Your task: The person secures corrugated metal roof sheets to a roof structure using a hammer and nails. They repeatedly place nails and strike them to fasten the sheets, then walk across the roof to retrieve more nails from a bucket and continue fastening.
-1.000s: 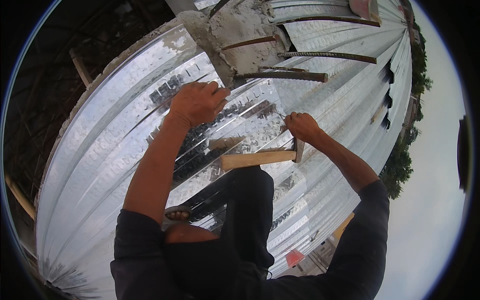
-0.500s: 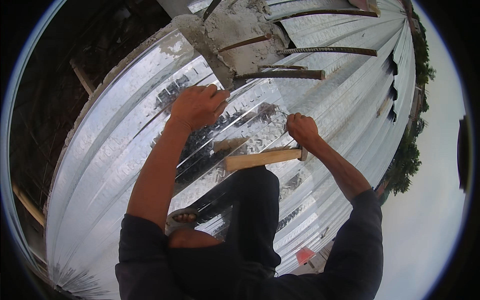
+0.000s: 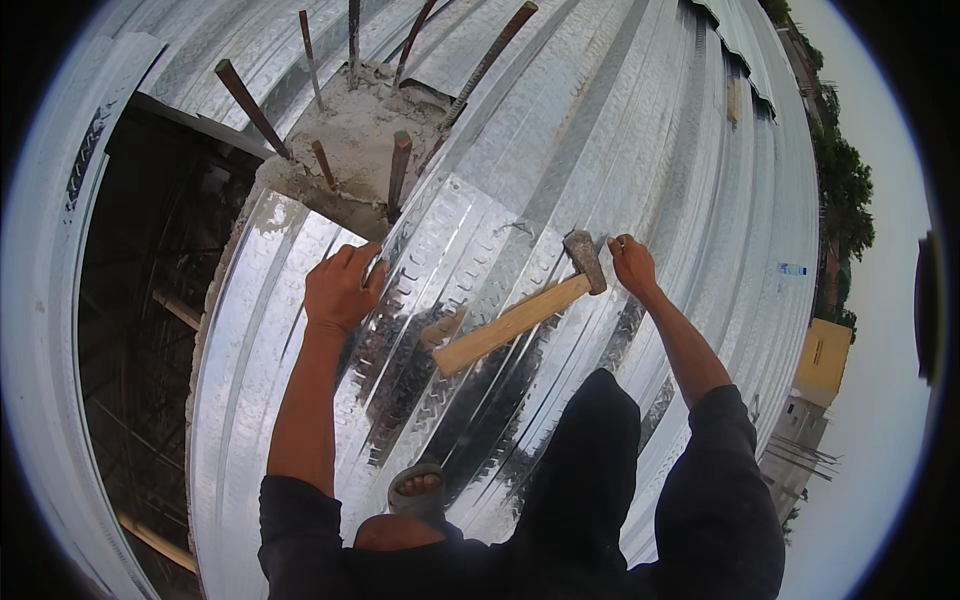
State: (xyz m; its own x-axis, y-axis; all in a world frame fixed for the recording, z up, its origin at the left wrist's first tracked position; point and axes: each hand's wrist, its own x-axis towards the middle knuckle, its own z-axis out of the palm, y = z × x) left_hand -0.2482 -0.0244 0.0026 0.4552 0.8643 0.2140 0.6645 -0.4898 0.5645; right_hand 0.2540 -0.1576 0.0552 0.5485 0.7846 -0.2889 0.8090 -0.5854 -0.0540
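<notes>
My left hand is closed at a raised rib of the shiny metal decking sheet, its fingers bent over the edge just below the concrete stub. My right hand is pinched shut above the sheets on the right; whatever sits between its fingertips is too small to make out. Between the hands a hammer lies loose on the decking, its wooden handle slanting down to the left and its dark steel head close to my right fingers. No hand touches it.
Rusty rebar sticks up from the rough concrete stub at the top. A dark opening drops away along the left. My sandalled foot rests on the sheets. Trees and a yellow box-shaped structure stand beyond the right edge.
The view has turned, so the concrete stub now sits further left. The hammer lies at a steeper slant with its head beside my right hand. Both hands remain closed.
</notes>
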